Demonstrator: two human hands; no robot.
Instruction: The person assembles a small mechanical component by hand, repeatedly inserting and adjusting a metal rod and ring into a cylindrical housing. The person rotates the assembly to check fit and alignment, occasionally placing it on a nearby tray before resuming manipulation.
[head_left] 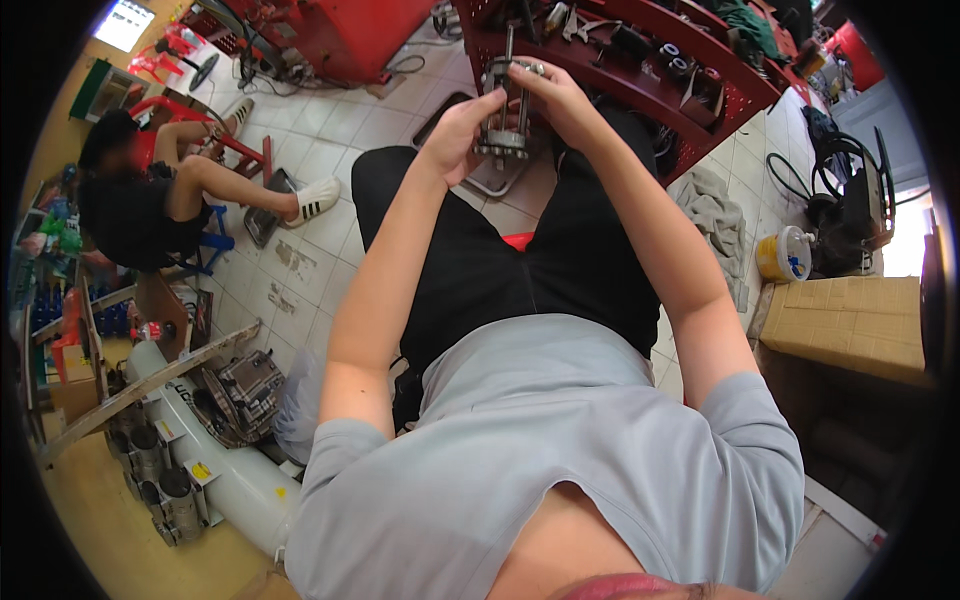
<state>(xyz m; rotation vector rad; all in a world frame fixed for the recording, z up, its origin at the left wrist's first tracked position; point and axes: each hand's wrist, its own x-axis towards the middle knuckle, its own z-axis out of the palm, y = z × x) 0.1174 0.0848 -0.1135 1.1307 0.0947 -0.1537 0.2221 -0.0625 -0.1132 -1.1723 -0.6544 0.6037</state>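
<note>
Silver-grey cylindrical metal rod assembly [503, 138] is at 12 o'clock, held midair. Left hand [462, 138] at its 9 o'clock, right hand [556, 92] at its 1, both half-curled around it. Looks heavy, stiff, maybe slippery; best gripped round the end discs.

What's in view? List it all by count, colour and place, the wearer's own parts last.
metal assembly: 1, silvery grey, between both hands
floor tray: count unclear, grey, below the assembly
rack: 1, red, upper right, bearing small parts too many to count
machine: 1, red, top, left of centre
co-worker: 1, dark clothing, seated at left
strip: 1, pale brown, lower left
tank: 1, white, lower left
cloth: 1, grey, floor at right
tub: 1, white and yellow, right
cardboard box: 1, brown, right
Other clutter: too blurred to itemise
shirt: 1, grey, bottom centre
trousers: 1 pair, black, centre
left hand: 1, bare, assembly's left side
right hand: 1, bare, assembly's right side
</note>
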